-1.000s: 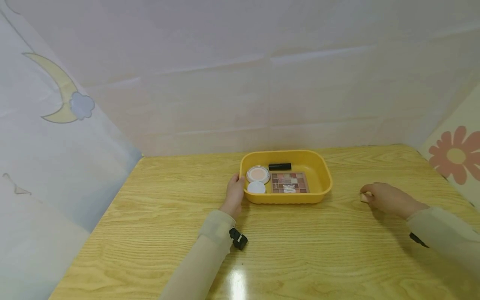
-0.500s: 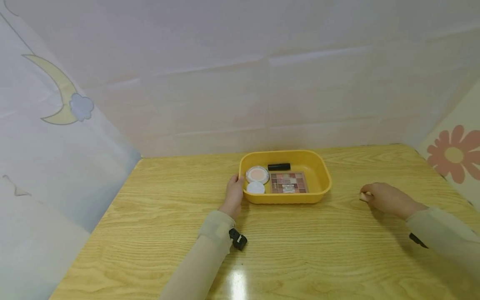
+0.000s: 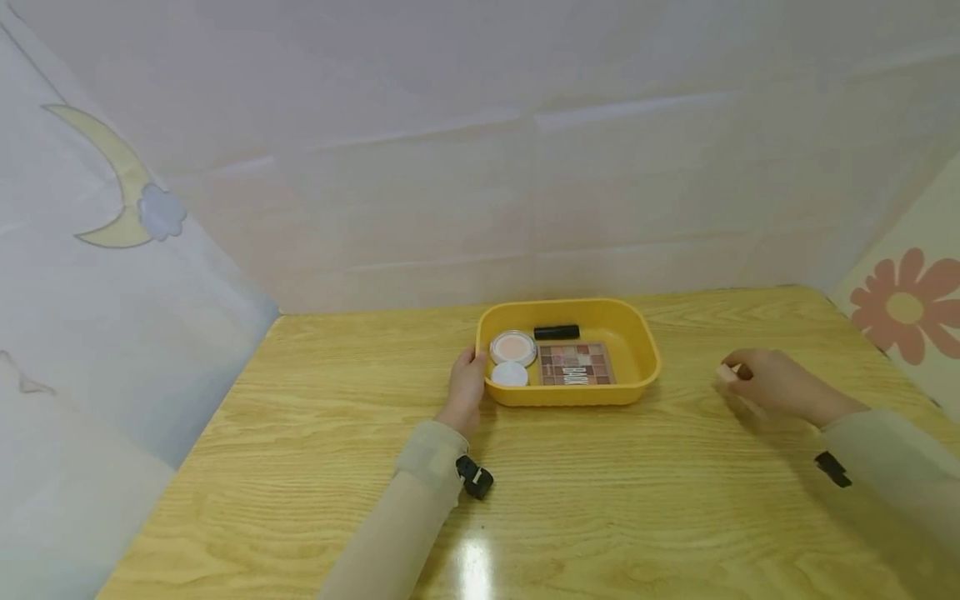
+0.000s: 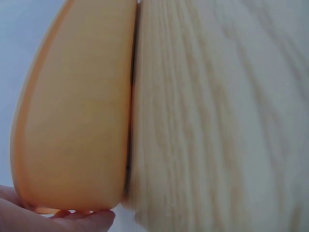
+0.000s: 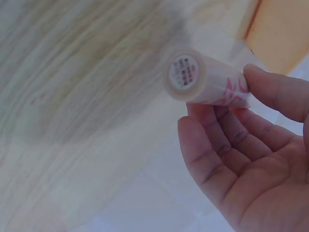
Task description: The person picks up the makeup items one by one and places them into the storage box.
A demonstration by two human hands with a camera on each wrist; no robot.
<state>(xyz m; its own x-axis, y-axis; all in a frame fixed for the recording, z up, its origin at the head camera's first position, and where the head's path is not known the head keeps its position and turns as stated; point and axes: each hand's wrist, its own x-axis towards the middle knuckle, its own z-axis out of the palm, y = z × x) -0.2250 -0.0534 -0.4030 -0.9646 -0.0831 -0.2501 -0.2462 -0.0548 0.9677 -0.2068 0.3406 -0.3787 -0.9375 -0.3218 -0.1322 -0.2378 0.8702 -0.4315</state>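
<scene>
A yellow plastic tray (image 3: pixel 570 395) stands near the back of the table, and my left hand (image 3: pixel 465 392) grips its left end. Close up in the left wrist view, that hand's fingers (image 4: pixel 87 220) lie against the tray's outer wall (image 4: pixel 77 121). To the right of the tray, my right hand (image 3: pixel 783 383) pinches a small pale cosmetic tube (image 3: pixel 726 374) between thumb and fingers. In the right wrist view the tube (image 5: pixel 217 87) shows pink lettering and a round printed label on its end. A shadow falls on the table beneath this hand.
Inside the tray lie an eyeshadow palette (image 3: pixel 576 364), a round clear-rimmed compact (image 3: pixel 513 347), a round white-lidded container (image 3: pixel 510 374) and a black tube (image 3: pixel 557 332). The wooden table (image 3: pixel 600 500) meets a cloth backdrop (image 3: pixel 450 208) behind and at the sides.
My right hand has risen a little from the table with the tube, which now tilts differently. The left hand keeps its grip on the tray. The head view has shifted slightly.
</scene>
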